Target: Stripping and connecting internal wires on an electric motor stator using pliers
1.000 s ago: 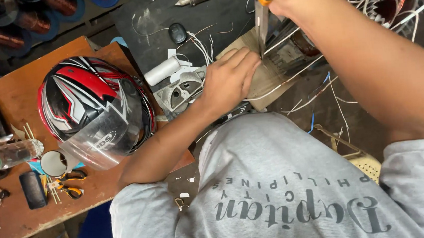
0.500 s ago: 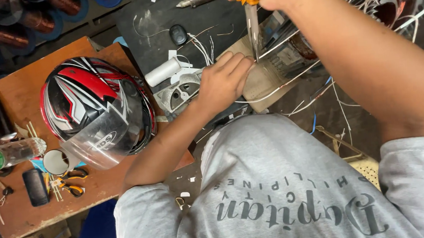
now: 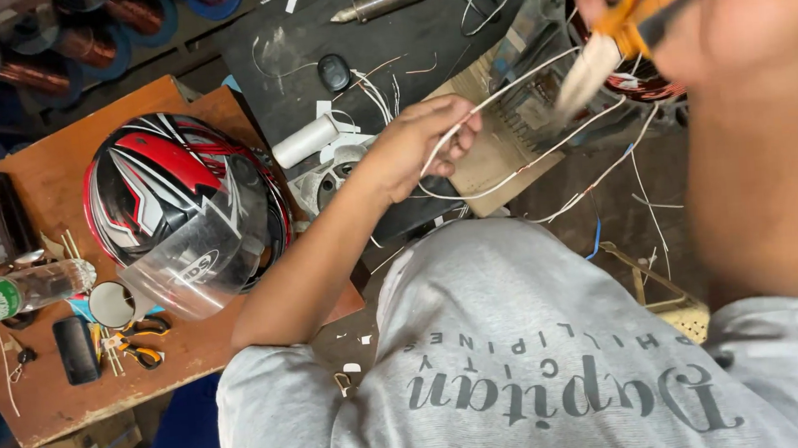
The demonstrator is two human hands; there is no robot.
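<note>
Between both hands, left hand [image 3: 417,143] pinches white wire [image 3: 502,95]; right hand [image 3: 721,5] grips scissors [image 3: 629,30] (blurred).

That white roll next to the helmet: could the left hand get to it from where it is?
Probably yes. The left hand pinches a white wire just to one side of the white roll, and only loose wire ends lie between them. It would need to drop the wire first, since its fingers are occupied.
</note>
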